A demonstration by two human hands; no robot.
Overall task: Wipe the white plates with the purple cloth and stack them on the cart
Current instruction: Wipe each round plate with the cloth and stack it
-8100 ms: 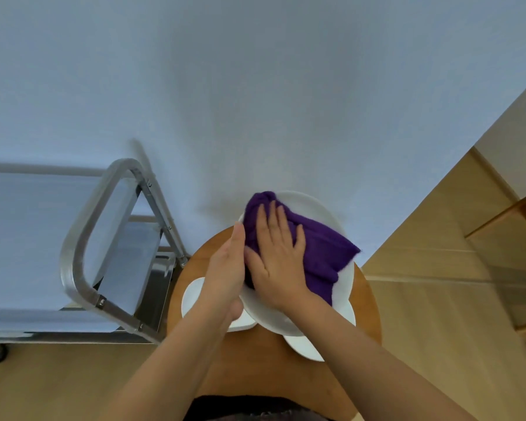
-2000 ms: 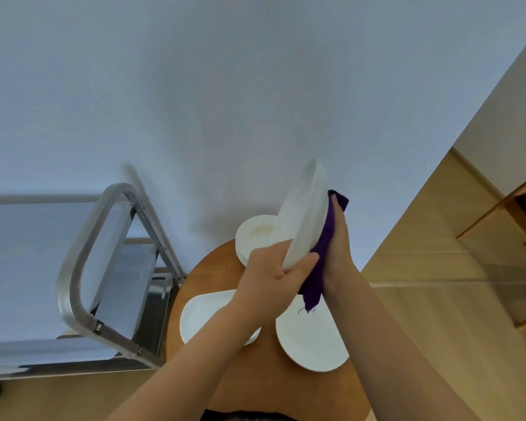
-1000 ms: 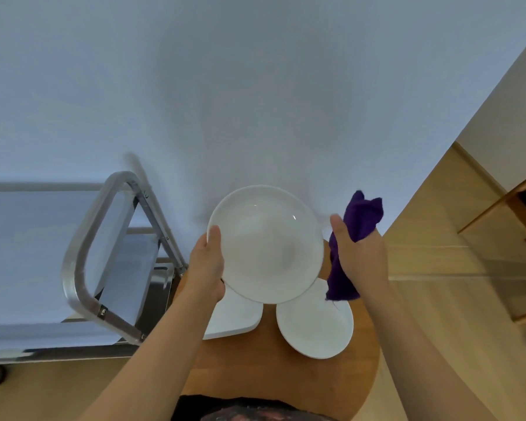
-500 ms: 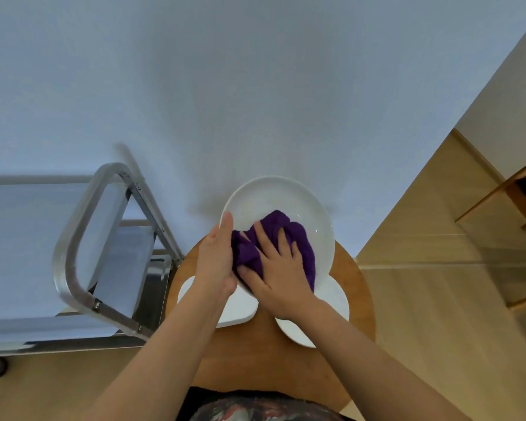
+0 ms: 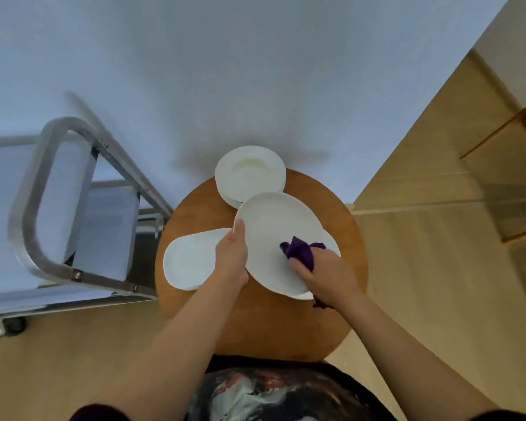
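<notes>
Head: purple cloth (image 5: 299, 253) on plate (image 5: 274, 232)

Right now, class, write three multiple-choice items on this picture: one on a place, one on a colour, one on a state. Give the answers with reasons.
1. Where does the stack of plates stand?
A. far edge of the round table
B. on the cart
C. on the floor

2. What colour is the cloth?
A. green
B. purple
C. yellow

3. What is the left hand doing?
A. hanging free
B. holding the cart
C. gripping the plate

Answers: 1 A, the stack sits by the wall; 2 B, purple under the right hand; 3 C, its thumb lies over the rim.
</notes>
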